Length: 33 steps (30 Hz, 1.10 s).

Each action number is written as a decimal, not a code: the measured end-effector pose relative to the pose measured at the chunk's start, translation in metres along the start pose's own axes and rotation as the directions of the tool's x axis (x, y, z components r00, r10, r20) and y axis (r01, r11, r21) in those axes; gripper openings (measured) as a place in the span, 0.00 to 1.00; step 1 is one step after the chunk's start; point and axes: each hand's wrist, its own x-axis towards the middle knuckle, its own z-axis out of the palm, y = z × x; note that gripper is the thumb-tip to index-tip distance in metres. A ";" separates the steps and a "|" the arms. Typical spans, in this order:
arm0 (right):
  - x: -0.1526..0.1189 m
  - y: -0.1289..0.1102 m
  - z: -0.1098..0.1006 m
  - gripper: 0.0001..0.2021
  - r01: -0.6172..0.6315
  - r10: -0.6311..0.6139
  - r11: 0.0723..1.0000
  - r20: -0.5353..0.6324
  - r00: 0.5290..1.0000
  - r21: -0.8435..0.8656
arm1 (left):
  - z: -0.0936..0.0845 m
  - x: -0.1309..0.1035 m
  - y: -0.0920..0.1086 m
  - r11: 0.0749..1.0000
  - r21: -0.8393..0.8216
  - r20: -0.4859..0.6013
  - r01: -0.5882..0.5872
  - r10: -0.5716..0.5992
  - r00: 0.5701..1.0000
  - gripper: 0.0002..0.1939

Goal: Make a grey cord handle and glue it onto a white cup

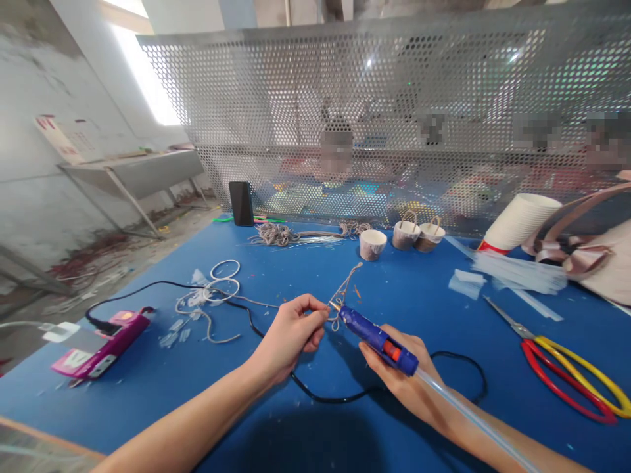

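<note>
My right hand (401, 358) is wrapped round a blue hot glue gun (372, 332), and a long clear glue stick (473, 417) runs out of its back end. The gun's metal tip points left and meets, or nearly meets, a thin grey cord (345, 286) beside my left fingertips. Thumb and index finger of my left hand (298, 328) pinch this cord, which forms small loops and stretches up to a knotted end. Whether glue is on the cord I cannot tell.
Red-and-yellow scissors (557, 368) lie at right near clear plastic strips (522, 270). Small cups (373, 244), cord bundles (276, 234) and a phone (241, 203) stand along the perforated metal screen (296, 131). A pink power strip (103, 348), white rings (221, 289) and black cable (325, 398) occupy the left and front.
</note>
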 end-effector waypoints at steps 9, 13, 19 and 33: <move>0.005 -0.001 -0.018 0.16 -0.303 0.305 0.944 0.006 0.952 0.131 | -0.005 0.005 0.002 0.999 -0.052 -0.018 0.014 -0.015 1.000 0.08; 0.022 0.012 -0.027 0.19 -0.387 0.391 0.914 -0.005 0.921 0.123 | -0.010 0.010 0.004 0.996 -0.085 -0.047 0.023 -0.027 0.999 0.09; 0.059 0.060 -0.025 0.18 -0.439 0.441 0.898 -0.087 0.894 0.039 | -0.012 0.012 0.004 0.999 -0.045 -0.050 0.013 -0.016 0.999 0.09; 0.044 0.081 -0.038 0.15 -0.387 0.376 0.920 -0.137 0.917 -0.064 | -0.017 0.002 -0.001 0.999 0.017 0.003 0.035 -0.035 0.999 0.11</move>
